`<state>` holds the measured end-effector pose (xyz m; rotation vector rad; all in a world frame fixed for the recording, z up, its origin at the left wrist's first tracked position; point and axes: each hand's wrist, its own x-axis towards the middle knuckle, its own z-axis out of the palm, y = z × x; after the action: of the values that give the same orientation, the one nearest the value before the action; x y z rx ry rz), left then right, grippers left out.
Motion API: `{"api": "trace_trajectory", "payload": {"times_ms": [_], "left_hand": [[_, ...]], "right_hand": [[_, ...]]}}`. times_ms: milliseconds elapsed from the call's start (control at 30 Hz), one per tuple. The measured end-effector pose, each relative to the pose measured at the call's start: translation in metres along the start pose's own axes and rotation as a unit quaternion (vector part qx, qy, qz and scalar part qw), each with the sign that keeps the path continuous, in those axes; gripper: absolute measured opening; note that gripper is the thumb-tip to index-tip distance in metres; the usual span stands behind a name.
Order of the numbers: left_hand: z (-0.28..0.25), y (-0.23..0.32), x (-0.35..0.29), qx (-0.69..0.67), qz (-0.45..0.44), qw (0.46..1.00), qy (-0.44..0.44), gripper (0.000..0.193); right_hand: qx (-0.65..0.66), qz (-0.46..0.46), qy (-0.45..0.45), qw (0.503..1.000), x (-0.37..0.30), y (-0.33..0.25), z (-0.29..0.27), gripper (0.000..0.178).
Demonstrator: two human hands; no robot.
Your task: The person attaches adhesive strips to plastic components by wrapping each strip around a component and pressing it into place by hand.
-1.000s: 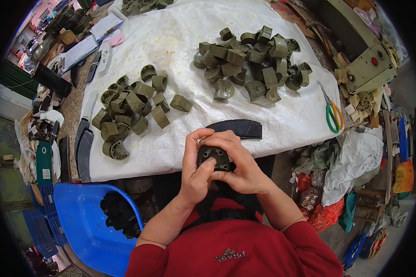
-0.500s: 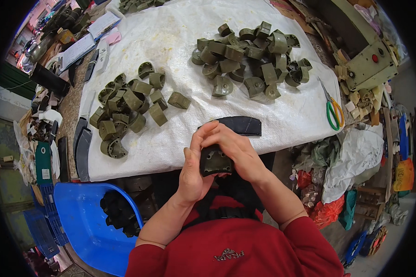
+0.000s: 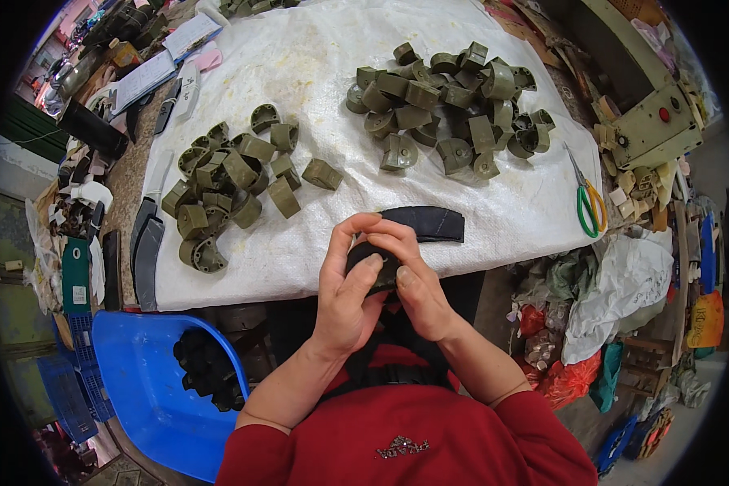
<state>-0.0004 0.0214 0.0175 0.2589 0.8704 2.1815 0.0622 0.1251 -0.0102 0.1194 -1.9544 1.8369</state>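
Both my hands are closed around a small curved piece wrapped in black material (image 3: 387, 274), just in front of the table's near edge. My left hand (image 3: 342, 301) grips its left side, the thumb lying on top of it. From the right, my right hand (image 3: 423, 298) holds it with the thumb pressed on the near side and fingers over the far side. The fingers hide much of the piece. Just beyond them lie flat, curved black strips (image 3: 436, 223) on a white woven sheet (image 3: 324, 235).
Olive-green curved blocks form a left pile (image 3: 239, 170) and a larger right pile (image 3: 421, 95). Green-and-orange-handled scissors (image 3: 587, 209) lie at the right edge. A blue basin (image 3: 154, 421) at lower left holds black pieces (image 3: 206, 373). More black strips (image 3: 146, 255) rest at the sheet's left edge.
Both thumbs have moved onto the held piece, and its hollow olive side with small holes is now largely covered. The view has shifted slightly.
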Motion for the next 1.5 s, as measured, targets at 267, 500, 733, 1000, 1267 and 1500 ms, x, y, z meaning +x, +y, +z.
{"api": "trace_trajectory", "payload": {"times_ms": [267,500,733,1000,1267,1500], "left_hand": [[-0.014,-0.011,0.001,-0.007,-0.020,0.997,-0.080,0.058],[-0.023,0.003,0.004,0.504,0.148,0.846,-0.089,0.069],[-0.014,-0.012,-0.002,0.266,0.113,0.954,-0.077,0.062],[-0.002,-0.018,0.003,0.066,0.008,0.997,-0.027,0.044],[-0.009,-0.015,0.003,-0.056,0.019,0.995,-0.085,0.035],[-0.008,-0.024,0.001,0.163,0.100,0.981,0.018,0.029]], "right_hand": [[-0.056,0.004,-0.015,0.998,0.010,0.000,-0.012,0.030],[-0.477,-0.117,-0.086,0.867,0.018,-0.034,-0.014,0.066],[-0.068,0.049,0.133,0.988,0.002,-0.009,-0.004,0.053],[-0.127,0.043,0.144,0.981,-0.001,-0.007,0.003,0.038],[0.131,0.164,0.127,0.970,-0.008,-0.006,-0.001,0.035],[-0.115,-0.038,0.106,0.987,-0.003,0.003,0.003,0.032]]}}
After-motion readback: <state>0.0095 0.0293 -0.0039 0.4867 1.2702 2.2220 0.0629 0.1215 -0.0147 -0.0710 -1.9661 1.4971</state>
